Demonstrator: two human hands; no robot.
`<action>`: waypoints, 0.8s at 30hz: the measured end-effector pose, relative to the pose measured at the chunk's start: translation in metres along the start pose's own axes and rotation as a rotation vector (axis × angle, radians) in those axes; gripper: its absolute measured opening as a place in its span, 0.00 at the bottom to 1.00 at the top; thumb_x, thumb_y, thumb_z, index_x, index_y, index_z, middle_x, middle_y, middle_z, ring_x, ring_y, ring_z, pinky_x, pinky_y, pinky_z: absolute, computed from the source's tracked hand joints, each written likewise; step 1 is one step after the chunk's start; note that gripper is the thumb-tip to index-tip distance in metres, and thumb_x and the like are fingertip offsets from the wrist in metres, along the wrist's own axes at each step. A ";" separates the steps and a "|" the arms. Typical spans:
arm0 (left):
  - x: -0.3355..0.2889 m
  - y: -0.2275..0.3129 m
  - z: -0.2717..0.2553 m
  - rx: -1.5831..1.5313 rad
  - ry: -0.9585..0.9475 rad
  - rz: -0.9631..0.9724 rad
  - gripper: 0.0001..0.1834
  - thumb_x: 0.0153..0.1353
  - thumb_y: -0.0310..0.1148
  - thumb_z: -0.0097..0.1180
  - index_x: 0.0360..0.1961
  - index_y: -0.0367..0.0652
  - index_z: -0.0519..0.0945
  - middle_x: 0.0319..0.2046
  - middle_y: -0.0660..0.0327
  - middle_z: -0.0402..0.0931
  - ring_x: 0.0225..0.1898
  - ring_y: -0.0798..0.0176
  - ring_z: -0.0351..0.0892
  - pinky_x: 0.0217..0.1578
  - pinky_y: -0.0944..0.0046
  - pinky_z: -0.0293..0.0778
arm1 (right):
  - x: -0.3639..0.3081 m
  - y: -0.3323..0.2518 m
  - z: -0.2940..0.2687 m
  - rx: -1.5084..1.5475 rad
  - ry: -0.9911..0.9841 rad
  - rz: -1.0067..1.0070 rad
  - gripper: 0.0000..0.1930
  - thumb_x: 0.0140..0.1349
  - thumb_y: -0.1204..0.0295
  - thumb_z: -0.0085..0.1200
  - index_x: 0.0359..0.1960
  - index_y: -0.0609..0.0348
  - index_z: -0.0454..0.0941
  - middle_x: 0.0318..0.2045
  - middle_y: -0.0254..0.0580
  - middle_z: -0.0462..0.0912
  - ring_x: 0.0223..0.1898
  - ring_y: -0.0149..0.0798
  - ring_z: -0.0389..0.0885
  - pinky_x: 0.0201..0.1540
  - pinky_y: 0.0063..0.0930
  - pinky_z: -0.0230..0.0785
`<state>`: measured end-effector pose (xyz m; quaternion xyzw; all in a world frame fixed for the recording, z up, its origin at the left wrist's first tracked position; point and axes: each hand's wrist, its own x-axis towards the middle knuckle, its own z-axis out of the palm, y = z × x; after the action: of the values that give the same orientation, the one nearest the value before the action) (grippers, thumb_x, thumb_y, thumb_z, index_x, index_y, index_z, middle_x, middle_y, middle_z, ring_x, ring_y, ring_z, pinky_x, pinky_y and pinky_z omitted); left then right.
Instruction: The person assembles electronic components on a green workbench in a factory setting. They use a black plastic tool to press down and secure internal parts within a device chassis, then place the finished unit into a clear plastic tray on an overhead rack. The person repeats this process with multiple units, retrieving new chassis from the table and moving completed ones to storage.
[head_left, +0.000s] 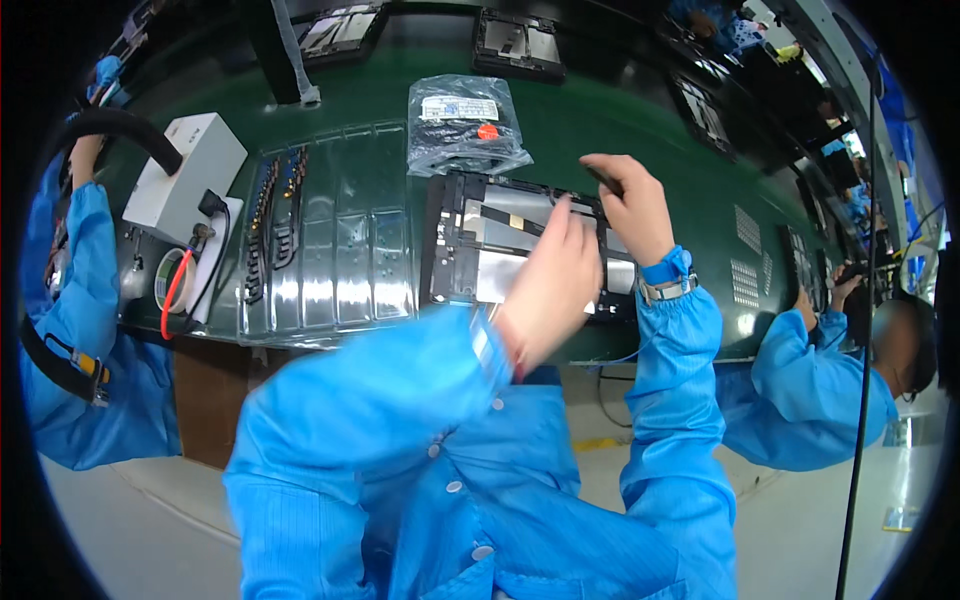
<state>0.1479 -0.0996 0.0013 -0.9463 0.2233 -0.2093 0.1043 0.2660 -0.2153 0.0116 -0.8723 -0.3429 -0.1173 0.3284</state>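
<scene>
An opened tablet-like electronic device (497, 262), with a black frame and silver panels inside, lies on the green bench in front of me. Over its middle is my left hand (555, 275), slightly blurred, its fingers drawn together and pointing down at the device. Whatever the fingertips pinch, if anything, is hidden. My right hand (640, 208) is at the device's upper right edge, closed around a slim dark tool (603, 180) whose kind I cannot make out. A blue band (668, 268) and a metal-strapped watch (668, 291) circle the right wrist.
Left of the device lies a clear plastic tray (350, 240) with rows of small parts (290, 190). Beyond the device sits a clear bag (465, 125). A white box (185, 170) and tape roll (172, 280) stand farther left. Co-workers' sleeves (820, 390) flank both sides.
</scene>
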 end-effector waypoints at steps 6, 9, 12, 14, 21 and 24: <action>-0.099 0.023 -0.023 -2.035 -0.206 -0.611 0.23 0.58 0.29 0.42 0.57 0.39 0.63 0.54 0.53 0.66 0.55 0.57 0.66 0.55 0.60 0.60 | -0.004 -0.003 0.027 -0.243 -0.192 -0.097 0.16 0.47 0.78 0.48 0.40 0.50 0.79 0.40 0.35 0.77 0.38 0.44 0.77 0.41 0.34 0.71; -0.116 0.024 0.002 -2.887 -0.126 -1.063 0.23 0.60 0.29 0.40 0.58 0.36 0.59 0.60 0.52 0.57 0.60 0.57 0.59 0.57 0.59 0.58 | -0.006 -0.005 0.027 -0.301 -0.214 -0.085 0.16 0.47 0.78 0.48 0.39 0.51 0.79 0.39 0.35 0.77 0.38 0.43 0.77 0.39 0.34 0.71; -0.115 0.027 0.012 -3.060 0.112 -1.079 0.24 0.59 0.28 0.40 0.57 0.33 0.60 0.62 0.50 0.53 0.63 0.56 0.54 0.58 0.59 0.57 | -0.010 -0.007 0.025 -0.265 -0.252 -0.079 0.16 0.47 0.78 0.48 0.39 0.51 0.79 0.39 0.35 0.77 0.36 0.43 0.78 0.38 0.34 0.71; -0.119 0.034 0.023 -3.178 0.203 -1.062 0.20 0.58 0.27 0.42 0.53 0.34 0.65 0.58 0.51 0.59 0.61 0.55 0.57 0.59 0.57 0.56 | -0.011 -0.008 0.019 -0.218 -0.282 -0.148 0.16 0.47 0.78 0.48 0.39 0.51 0.79 0.38 0.35 0.76 0.35 0.43 0.78 0.38 0.34 0.71; -0.102 0.039 -0.015 -2.732 0.310 -1.156 0.11 0.61 0.28 0.48 0.44 0.37 0.71 0.44 0.56 0.72 0.45 0.61 0.72 0.50 0.61 0.68 | -0.033 -0.028 0.010 -0.204 -0.385 -0.096 0.20 0.45 0.77 0.53 0.44 0.55 0.76 0.44 0.37 0.74 0.39 0.45 0.77 0.41 0.36 0.71; -0.064 0.051 -0.005 -2.478 0.432 -1.171 0.13 0.60 0.24 0.48 0.47 0.36 0.69 0.44 0.58 0.71 0.46 0.63 0.71 0.49 0.62 0.68 | -0.025 -0.031 0.001 -0.218 -0.425 -0.085 0.20 0.44 0.81 0.50 0.44 0.59 0.75 0.44 0.41 0.75 0.40 0.49 0.75 0.43 0.34 0.69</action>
<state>0.0746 -0.1152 -0.0318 -0.3249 -0.1522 -0.0303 -0.9329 0.2268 -0.2104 0.0157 -0.8924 -0.4260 0.0188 0.1477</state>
